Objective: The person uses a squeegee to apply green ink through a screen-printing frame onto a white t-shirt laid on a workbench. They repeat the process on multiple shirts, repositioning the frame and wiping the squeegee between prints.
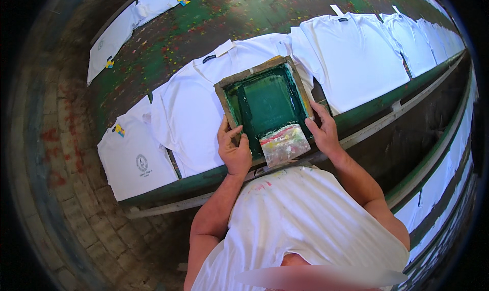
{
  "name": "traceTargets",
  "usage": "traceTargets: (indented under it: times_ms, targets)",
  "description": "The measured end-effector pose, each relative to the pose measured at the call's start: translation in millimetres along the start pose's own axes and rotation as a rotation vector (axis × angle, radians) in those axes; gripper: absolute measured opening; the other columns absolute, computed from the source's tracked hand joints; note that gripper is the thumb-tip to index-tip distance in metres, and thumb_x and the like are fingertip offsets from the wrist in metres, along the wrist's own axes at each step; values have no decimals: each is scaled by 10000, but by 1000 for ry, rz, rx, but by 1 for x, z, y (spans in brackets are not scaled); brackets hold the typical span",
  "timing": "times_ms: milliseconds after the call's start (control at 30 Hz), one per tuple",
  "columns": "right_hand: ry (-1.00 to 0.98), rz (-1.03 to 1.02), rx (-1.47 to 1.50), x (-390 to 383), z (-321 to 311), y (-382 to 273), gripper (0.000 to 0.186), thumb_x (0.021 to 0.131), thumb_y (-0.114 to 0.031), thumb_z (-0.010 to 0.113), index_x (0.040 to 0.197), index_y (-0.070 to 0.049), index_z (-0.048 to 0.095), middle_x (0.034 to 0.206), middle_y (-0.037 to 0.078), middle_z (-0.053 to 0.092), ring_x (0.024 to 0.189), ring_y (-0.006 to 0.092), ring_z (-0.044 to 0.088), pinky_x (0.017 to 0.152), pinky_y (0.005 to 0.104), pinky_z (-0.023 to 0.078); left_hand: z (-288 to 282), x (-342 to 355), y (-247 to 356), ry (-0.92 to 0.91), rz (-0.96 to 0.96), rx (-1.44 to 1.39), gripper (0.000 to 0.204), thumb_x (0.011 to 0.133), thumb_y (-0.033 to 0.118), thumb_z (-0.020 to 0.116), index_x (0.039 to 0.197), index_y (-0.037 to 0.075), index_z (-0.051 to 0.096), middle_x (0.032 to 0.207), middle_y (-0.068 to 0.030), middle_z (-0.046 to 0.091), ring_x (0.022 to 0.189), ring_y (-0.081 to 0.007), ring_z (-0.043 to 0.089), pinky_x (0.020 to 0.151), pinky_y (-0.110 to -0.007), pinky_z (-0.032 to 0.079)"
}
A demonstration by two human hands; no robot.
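Long green paint-flecked worktop (204,26), white cotton T-shirts laid side by side. Wooden-framed printing screen with green mesh (265,105) lies flat on the middle white T-shirt (188,117) (chest area). Left hand (233,149) and right hand (322,129) grip the frame's sides, fingers wrapped over the edges. Paint-smeared squeegee (284,144) sits at the near end.

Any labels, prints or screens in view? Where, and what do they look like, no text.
Printing screen: wooden frame, green mesh, on the middle shirt, left hand and right hand on its sides.
Round emblem print: dark outline, on the left shirt.
Yellow-blue patch: on that shirt's sleeve.
Neck label: small dark rectangle in the middle shirt's collar.
Paint-stained squeegee: at the frame's near edge.
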State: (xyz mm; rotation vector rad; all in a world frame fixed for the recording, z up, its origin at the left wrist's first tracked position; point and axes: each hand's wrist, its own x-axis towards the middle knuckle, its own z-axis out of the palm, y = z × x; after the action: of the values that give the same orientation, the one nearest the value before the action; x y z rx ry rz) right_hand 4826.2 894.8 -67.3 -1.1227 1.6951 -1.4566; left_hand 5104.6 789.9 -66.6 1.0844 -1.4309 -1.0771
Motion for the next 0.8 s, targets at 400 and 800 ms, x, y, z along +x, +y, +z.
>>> traceTargets:
  times_ms: [400, 800]
  targets:
    - [13, -7, -212, 3, -2, 1, 464, 1100, -20, 562, 1554, 69, 607, 1483, 196, 673, 1382, 261, 641, 1198, 359, 465, 2, 1, -2, -11, -23, -46, 351, 945, -204, 672, 1233, -18, 746, 1743, -267, 442, 1627, -361, 464, 1298, -452, 436]
    - [11, -18, -230, 5, -3, 1, 487, 1067, 3, 563, 1550, 34, 623, 1476, 211, 681, 1374, 302, 656, 1190, 377, 475, -1, 2, -4, -29, -61, -55, 308, 953, -197, 664, 1216, -55, 737, 1757, -286, 420, 1623, -366, 465, 1299, -459, 431]
